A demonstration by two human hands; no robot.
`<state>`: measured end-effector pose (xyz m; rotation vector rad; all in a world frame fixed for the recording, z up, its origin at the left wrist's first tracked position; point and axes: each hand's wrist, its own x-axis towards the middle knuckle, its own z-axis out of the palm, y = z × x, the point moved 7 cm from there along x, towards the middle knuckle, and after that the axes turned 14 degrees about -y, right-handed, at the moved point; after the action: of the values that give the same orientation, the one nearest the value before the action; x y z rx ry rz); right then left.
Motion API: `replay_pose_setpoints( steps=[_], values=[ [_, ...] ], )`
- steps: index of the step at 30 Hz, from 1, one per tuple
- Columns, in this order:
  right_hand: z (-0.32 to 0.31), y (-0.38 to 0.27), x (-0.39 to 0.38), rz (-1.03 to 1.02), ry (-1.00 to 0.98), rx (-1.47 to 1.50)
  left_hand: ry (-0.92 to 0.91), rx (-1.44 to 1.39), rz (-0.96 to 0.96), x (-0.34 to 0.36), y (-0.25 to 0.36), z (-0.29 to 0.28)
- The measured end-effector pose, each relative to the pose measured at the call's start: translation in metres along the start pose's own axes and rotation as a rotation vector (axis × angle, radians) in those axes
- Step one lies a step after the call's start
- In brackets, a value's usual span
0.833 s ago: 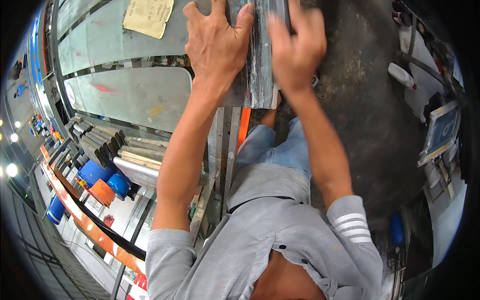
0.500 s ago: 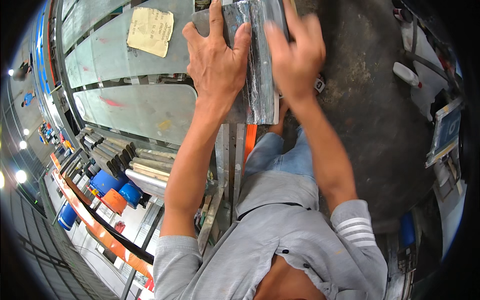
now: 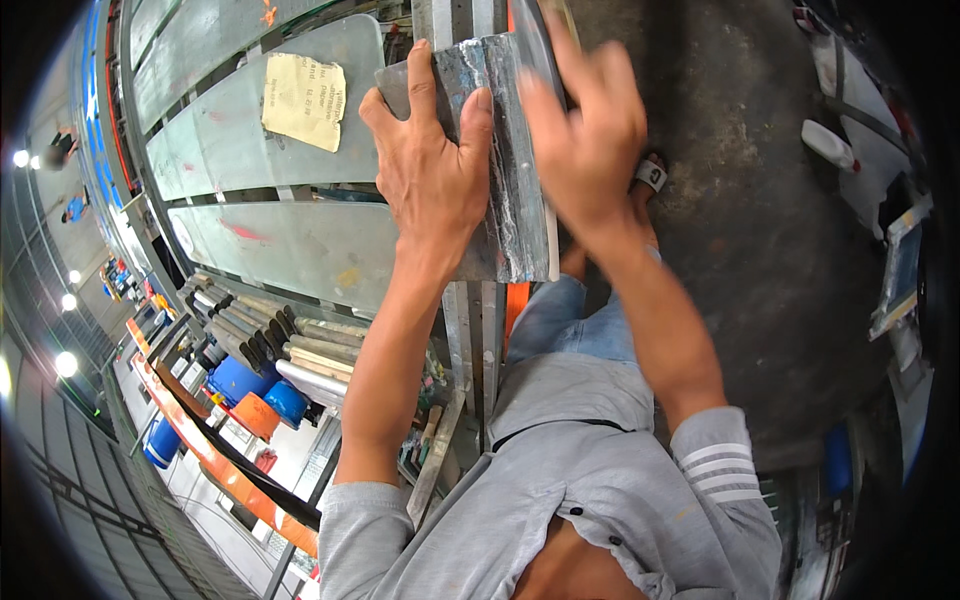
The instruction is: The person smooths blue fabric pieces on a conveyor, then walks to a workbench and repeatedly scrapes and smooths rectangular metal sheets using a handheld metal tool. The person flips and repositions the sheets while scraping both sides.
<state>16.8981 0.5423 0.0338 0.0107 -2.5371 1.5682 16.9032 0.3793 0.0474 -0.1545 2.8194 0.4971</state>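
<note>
A dark grey, paint-streaked flat board [image 3: 512,200] lies at the near end of the bench, its long side running toward me. My left hand [image 3: 435,180] presses on top of it, fingers spread and thumb apart. Along the board's right edge is my right hand [image 3: 590,135], smeared by motion; its thumb and fingers look bent over that edge. Whether it holds anything there cannot be made out. Left of the board, a yellowish piece of sandpaper [image 3: 303,102] with print on its back rests on a pale translucent panel [image 3: 240,155].
Several wooden-handled tools [image 3: 325,345] lie beside the bench's near left side. Blue containers [image 3: 240,380] and an orange one [image 3: 257,415] sit beyond them. A white bottle [image 3: 828,145] and a framed screen [image 3: 900,265] are at the right, past the dark floor [image 3: 740,260].
The whole view has shifted, so the bench and board sit lower in the picture. My right hand stays blurred at the board's edge; my left hand keeps its place on the board.
</note>
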Motion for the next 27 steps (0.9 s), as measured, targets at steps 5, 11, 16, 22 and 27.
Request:
replay_pose_setpoints(
  steps=[5,11,16,22,27],
  values=[
    [-0.005,0.005,-0.068,0.119,-0.114,0.152,0.021,0.019,0.017,0.002,-0.003,0.001],
    [0.004,0.005,0.018,0.043,-0.04,0.01,0.0,0.01,0.005,0.002,0.002,0.001],
    [-0.008,-0.002,-0.07,0.105,-0.09,0.147,0.03,0.007,-0.006,-0.001,-0.004,0.001],
    [0.0,0.009,-0.012,0.0,0.016,0.033,0.024,-0.003,-0.009,0.0,0.005,0.0],
    [-0.034,-0.022,-0.234,0.227,-0.299,0.192,0.038,-0.014,-0.022,-0.004,-0.005,0.003]
  ],
)
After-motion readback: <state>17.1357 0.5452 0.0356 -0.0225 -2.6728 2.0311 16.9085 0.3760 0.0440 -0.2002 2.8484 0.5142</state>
